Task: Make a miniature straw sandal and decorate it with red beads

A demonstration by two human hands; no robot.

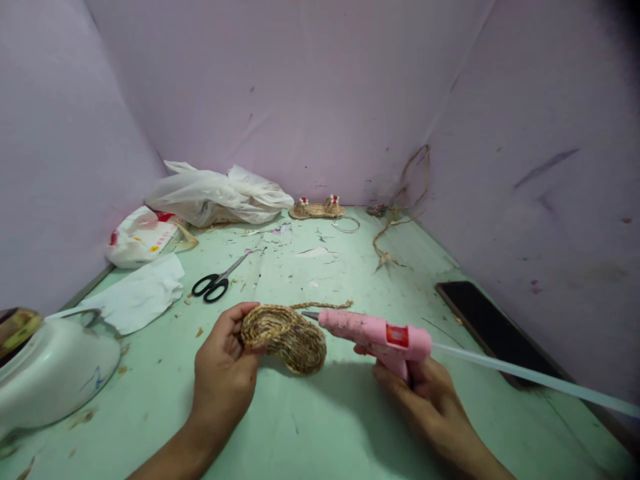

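My left hand [225,360] grips one end of a sole-shaped piece of coiled braided straw cord [293,340], thumb in front and fingers behind. A loose tail of the braid [325,305] sticks out to the right from its upper edge. In my right hand [425,393] is a pink glue gun [370,330], held by its handle. Its metal nozzle points left, at the upper right edge of the coil; whether it touches cannot be told. A long translucent glue stick [525,377] runs out of the gun's back end.
Black-handled scissors [215,283] lie beyond my left hand. A white bowl [60,373] stands at left, near white paper [135,293] and plastic bags [220,193]. A similar straw piece [316,211] with red-and-white decorations sits at the back. A phone [495,327] lies at right, below loose cord [385,240].
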